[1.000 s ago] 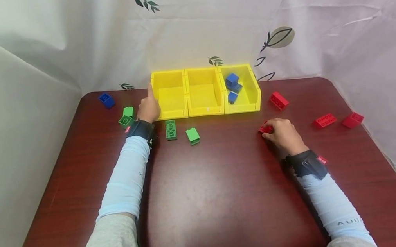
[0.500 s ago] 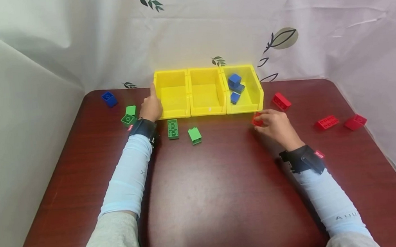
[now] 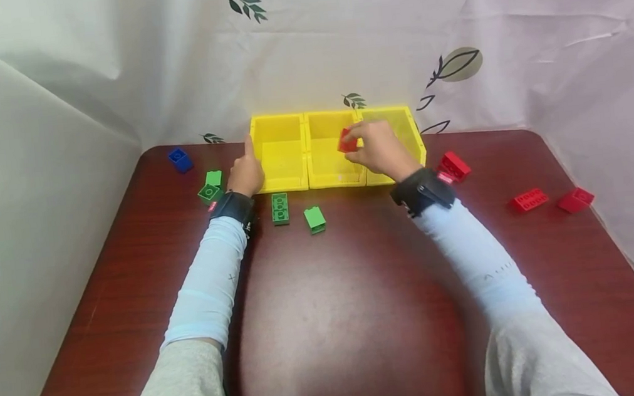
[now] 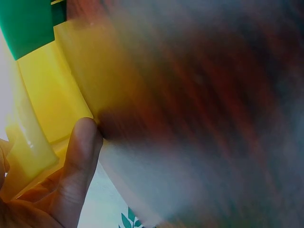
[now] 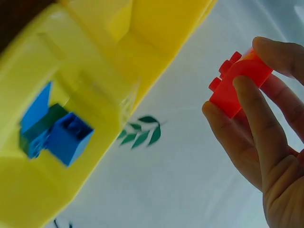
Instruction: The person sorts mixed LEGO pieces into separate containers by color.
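While my fingertips (image 5: pixel 247 88) and thumb pinch the red brick (image 3: pixel 346 140) from both sides, my right hand (image 3: pixel 380 148) hangs above the row of yellow bins (image 3: pixel 293 184), with the brick over the middle one and clear of its floor. The wrist is bent so the palm faces left, and the forearm slants back from the bins toward my right shoulder, its pale sleeve crossing the dark red table (image 3: pixel 350 321). The right wrist view shows blue bricks (image 5: pixel 57 130) lying in the right-hand bin. My left hand (image 3: pixel 244 173) rests against the left wall of the left bin, forefinger stretched straight along it toward the far edge, the other fingers loosely folded on the table, holding nothing. Just left of that hand sit green bricks (image 3: pixel 210 187), and two more green ones lie near the bins' near side.
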Motion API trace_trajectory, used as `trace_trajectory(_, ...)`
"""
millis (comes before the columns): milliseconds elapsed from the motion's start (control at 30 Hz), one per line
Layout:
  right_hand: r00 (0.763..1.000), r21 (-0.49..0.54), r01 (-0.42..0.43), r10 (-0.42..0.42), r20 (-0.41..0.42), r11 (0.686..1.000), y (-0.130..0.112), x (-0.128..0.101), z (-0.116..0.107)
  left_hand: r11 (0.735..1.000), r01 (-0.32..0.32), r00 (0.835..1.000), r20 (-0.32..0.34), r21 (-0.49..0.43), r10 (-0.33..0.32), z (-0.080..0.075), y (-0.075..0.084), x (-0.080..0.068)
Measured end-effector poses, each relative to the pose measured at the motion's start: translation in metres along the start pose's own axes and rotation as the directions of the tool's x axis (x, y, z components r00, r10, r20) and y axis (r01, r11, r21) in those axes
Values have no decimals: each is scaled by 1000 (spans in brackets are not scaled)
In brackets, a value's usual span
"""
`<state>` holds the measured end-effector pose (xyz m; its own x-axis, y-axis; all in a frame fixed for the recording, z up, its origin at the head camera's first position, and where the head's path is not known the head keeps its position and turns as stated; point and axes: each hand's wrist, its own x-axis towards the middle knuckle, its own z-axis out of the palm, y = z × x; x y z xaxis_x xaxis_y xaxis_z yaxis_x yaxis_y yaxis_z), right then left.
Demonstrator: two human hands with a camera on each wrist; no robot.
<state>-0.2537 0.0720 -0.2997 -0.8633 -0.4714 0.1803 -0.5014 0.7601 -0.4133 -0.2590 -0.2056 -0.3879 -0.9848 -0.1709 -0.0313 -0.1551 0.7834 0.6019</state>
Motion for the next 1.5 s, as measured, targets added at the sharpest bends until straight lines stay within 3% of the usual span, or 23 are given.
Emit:
trace_trajectory(100,999,4,-8,8,35,1000,-8,27,2,1000,-2,1000,7,-5,2,-2,1,0)
trace_trajectory(267,990,-2,-90,90,113,996,-15,65,10,1000,-7,1000,-6,-5,7,-4,1,0)
trace_trajectory(500,967,-44,-166,171,191,985,-13,94,34,1000,-21,1000,-3,9,21,-3,-1,-2)
trace_trajectory(733,954,-104,-201,219,204,974,0,102,54,1000,-15,1000,-18,6,15,3,-3,0)
trace_trajectory(1033,961,-121,-180,201,192,976,18,104,77,1000,-22,1000,-8,2,22,6,1,1)
trace_trajectory(1500,959,-171,-181,212,188,969,18,104,85,1000,-11,1000,-4,-12,11,4,2,1)
